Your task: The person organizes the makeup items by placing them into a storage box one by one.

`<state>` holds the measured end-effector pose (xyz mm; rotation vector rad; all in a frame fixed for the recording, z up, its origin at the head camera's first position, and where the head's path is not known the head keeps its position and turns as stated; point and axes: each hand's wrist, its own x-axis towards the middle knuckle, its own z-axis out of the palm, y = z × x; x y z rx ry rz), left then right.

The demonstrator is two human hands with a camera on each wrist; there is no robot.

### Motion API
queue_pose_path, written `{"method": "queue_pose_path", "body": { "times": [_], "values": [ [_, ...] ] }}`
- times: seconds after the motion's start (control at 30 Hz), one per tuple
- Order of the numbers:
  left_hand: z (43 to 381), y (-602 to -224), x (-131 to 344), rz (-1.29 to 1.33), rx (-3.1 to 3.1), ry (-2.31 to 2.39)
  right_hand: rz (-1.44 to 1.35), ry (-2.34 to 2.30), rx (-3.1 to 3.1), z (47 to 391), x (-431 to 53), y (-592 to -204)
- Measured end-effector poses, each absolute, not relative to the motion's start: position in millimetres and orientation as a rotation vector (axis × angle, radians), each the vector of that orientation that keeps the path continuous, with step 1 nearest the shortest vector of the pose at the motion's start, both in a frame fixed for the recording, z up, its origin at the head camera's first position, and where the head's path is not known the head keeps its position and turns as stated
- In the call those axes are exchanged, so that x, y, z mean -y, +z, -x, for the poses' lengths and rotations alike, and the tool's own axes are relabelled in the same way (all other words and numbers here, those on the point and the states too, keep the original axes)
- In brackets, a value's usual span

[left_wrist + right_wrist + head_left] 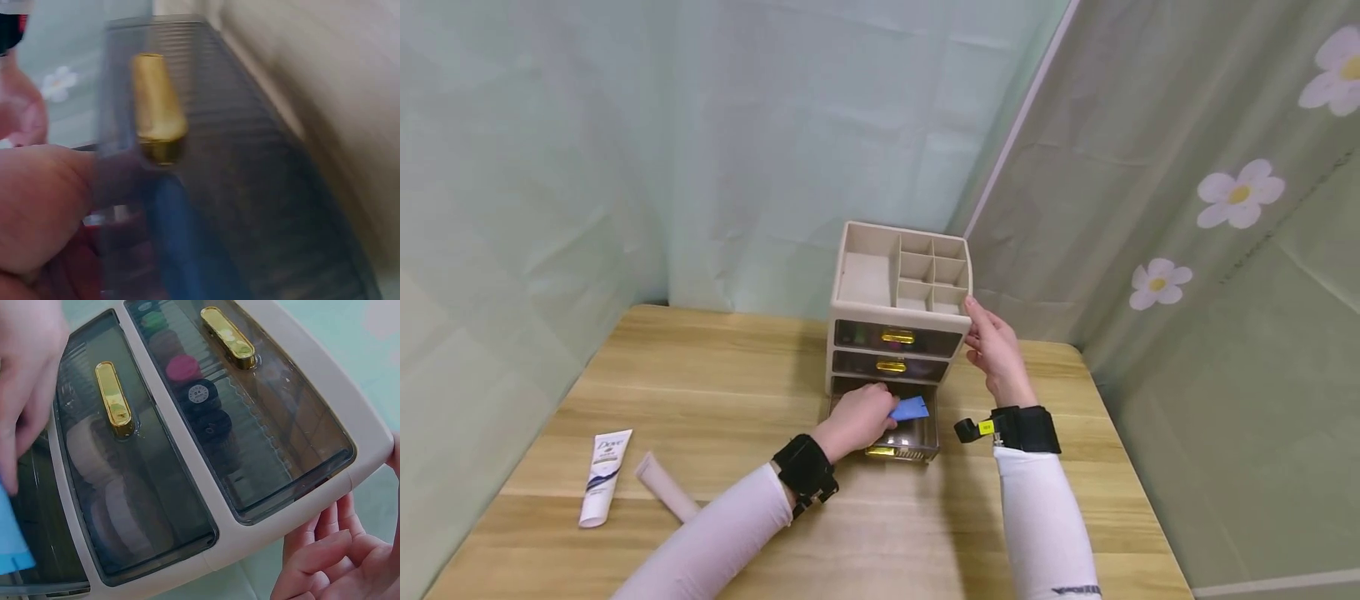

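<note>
A beige drawer organizer (901, 313) stands on the table with its bottom drawer (917, 433) pulled out. My left hand (859, 417) is over that drawer and grips a blue tube (912, 408), whose flat end sticks out past the fingers. Through the clear drawer front, the tube also shows as a blurred blue shape (187, 244) in the left wrist view. My right hand (997, 346) rests against the organizer's right side, one finger at its upper front corner. Both upper drawers, with gold handles, are closed; small bottles (200, 394) and rolls (115, 512) show through their fronts.
On the table's left lie a white Dove tube (604, 479) and a pale pink tube (666, 487), partly behind my left sleeve. The organizer's top has open compartments (868, 279). Curtains (760, 158) hang behind and beside the table.
</note>
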<state>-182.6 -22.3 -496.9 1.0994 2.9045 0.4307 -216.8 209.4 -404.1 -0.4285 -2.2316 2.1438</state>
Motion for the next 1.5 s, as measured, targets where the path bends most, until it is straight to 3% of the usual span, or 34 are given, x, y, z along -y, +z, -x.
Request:
{"method": "queue_pose_path", "body": {
  "times": [0.4,0.8,1.5],
  "values": [
    [199.4,-520.0,23.3,-1.151,-2.985,0.435,0.422,2.143,2.209,215.9,-209.8,-406.1],
    [193.9,-508.6,44.8,-1.18,-3.098,0.303,0.376,2.147,2.204,216.5,-207.6,-406.4],
    [208.1,-526.3,32.4,-1.115,-3.241,0.308,0.384,2.171,2.189,217.4,-209.9,-409.0]
  ]
}}
